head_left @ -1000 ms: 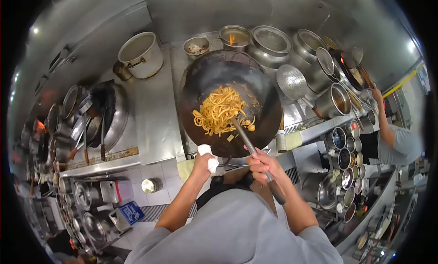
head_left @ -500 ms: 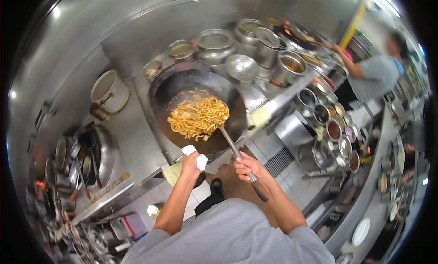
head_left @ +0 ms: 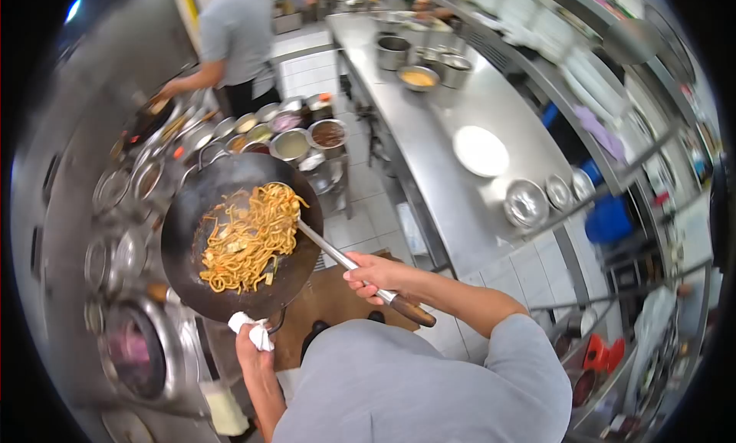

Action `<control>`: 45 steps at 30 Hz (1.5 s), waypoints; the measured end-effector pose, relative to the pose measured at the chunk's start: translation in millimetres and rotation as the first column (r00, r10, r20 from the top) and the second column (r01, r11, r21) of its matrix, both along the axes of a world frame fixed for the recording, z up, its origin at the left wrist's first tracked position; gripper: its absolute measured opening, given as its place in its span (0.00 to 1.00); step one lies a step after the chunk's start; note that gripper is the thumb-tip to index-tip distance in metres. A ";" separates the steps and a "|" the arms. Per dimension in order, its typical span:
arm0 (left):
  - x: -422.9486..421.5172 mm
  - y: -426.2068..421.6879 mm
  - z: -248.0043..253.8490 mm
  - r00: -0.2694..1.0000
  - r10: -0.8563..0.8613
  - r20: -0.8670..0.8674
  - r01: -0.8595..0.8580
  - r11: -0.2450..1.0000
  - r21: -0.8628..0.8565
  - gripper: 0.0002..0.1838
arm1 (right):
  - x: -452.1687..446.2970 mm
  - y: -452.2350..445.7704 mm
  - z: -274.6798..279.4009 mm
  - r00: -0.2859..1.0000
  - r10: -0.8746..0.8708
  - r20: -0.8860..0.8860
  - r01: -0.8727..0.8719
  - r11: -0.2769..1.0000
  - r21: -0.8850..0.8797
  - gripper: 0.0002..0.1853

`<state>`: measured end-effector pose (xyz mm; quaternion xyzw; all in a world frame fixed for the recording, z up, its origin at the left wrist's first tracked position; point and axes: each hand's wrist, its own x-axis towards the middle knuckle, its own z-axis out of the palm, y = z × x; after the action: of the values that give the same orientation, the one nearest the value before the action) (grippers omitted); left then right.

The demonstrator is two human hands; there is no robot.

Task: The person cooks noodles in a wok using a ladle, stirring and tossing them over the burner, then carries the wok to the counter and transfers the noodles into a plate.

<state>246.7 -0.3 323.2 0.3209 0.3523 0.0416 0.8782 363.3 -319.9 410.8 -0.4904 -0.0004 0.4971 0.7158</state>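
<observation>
My left hand [head_left: 257, 359] is closed on the near rim of a large dark wok [head_left: 182, 263], with a folded white cloth [head_left: 251, 329] between. A loop handle shows just beside the cloth. In the wok lies a heap of brown fried noodles [head_left: 249, 251] with pale bits mixed in. My right hand [head_left: 374, 278] grips the long metal shaft of a ladle [head_left: 330, 249], whose wooden end sticks out toward me. The ladle's bowl rests among the noodles at the wok's right side and is mostly hidden by them.
A lit burner [head_left: 136, 351] is at lower left. Several seasoning pots [head_left: 291, 144] stand beyond the wok. To the right runs a steel table [head_left: 418, 148] with a white oval plate [head_left: 481, 152] and metal bowls [head_left: 526, 204]. A co-worker [head_left: 238, 37] stands at the far stove.
The wok has come off the stove with the noodles in it, my left hand now holding it through the cloth. The view has swung right toward the steel table.
</observation>
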 end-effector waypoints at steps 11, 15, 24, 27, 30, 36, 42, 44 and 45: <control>215.0 -160.5 -12.9 0.813 -0.582 0.014 0.583 0.813 -0.016 0.07 | 15.7 -182.8 4.3 0.763 -0.583 -0.277 0.633 0.760 0.145 0.10; 287.0 -210.3 -14.0 0.676 -0.731 0.098 0.737 0.665 -0.122 0.11 | 31.0 -204.3 16.9 0.635 -0.742 -0.216 0.770 0.632 0.094 0.18; 410.9 -300.9 -5.9 0.500 -0.864 0.055 0.866 0.499 -0.039 0.14 | 106.3 -215.6 24.0 0.443 -0.846 -0.297 0.895 0.438 0.087 0.19; 431.8 -318.2 4.0 0.544 -0.838 0.043 0.839 0.544 0.008 0.14 | 119.1 -220.4 10.2 0.414 -0.802 -0.431 0.910 0.356 0.212 0.16; 455.4 -327.7 -2.1 0.523 -0.851 0.051 0.850 0.525 0.036 0.14 | 124.7 -233.5 12.2 0.395 -0.798 -0.455 0.916 0.306 0.257 0.16; 499.6 -342.1 1.9 0.529 -0.839 0.127 0.824 0.544 0.161 0.12 | 117.0 -275.3 28.0 0.319 -0.882 -0.348 0.945 0.269 0.185 0.15; 537.0 -354.4 -3.0 0.569 -0.802 0.181 0.742 0.595 0.307 0.15 | 109.9 -325.3 8.9 0.276 -0.938 -0.210 0.961 0.272 0.046 0.14; 542.6 -359.5 -4.8 0.581 -0.793 0.185 0.731 0.608 0.310 0.15 | 108.9 -337.7 -9.8 0.274 -0.947 -0.170 0.961 0.276 0.010 0.17; 544.3 -361.2 -6.0 0.581 -0.795 0.177 0.734 0.605 0.308 0.14 | 109.5 -342.4 -19.2 0.274 -0.953 -0.128 0.960 0.279 -0.025 0.20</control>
<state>790.9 -361.6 317.2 0.5184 0.0368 -0.2599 0.8139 472.8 -662.3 391.6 -0.3416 0.3216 -0.0040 0.8831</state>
